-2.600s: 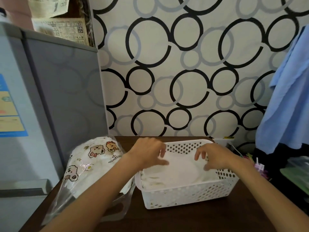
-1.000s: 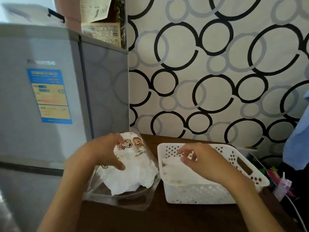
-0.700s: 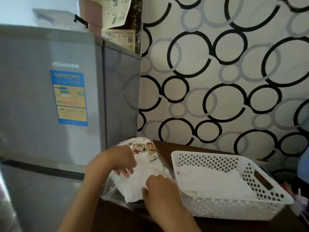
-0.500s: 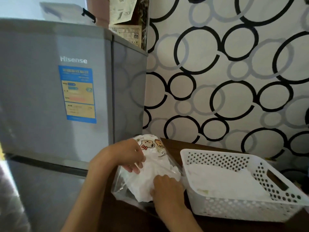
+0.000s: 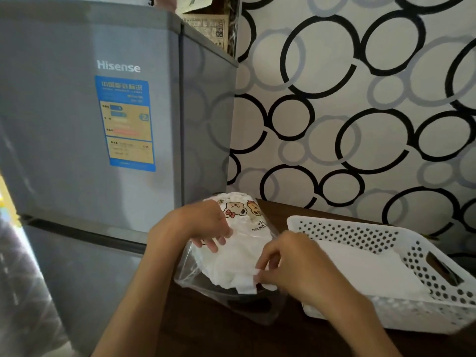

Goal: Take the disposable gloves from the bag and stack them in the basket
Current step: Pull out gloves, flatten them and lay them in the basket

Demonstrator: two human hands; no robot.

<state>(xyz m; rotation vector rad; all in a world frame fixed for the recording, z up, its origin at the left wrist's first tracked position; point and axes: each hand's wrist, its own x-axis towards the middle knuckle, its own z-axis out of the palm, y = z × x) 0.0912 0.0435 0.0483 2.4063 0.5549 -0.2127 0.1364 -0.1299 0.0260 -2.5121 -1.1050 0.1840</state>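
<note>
We are holding the clear bag with our left hand, fingers curling down over its top by the cartoon print, steadying the bundle of disposable gloves inside. Our right hand is working at the bag's open mouth, thumb and fingertips pinching a thin white glove edge that is sticking out of the bundle. The two hands are sitting near each other, not touching. The bag is lying on the dark wooden table, just left of the white perforated basket, where a flat stack of white gloves is already lying. The grey fridge is standing right beside the table on the left.
</note>
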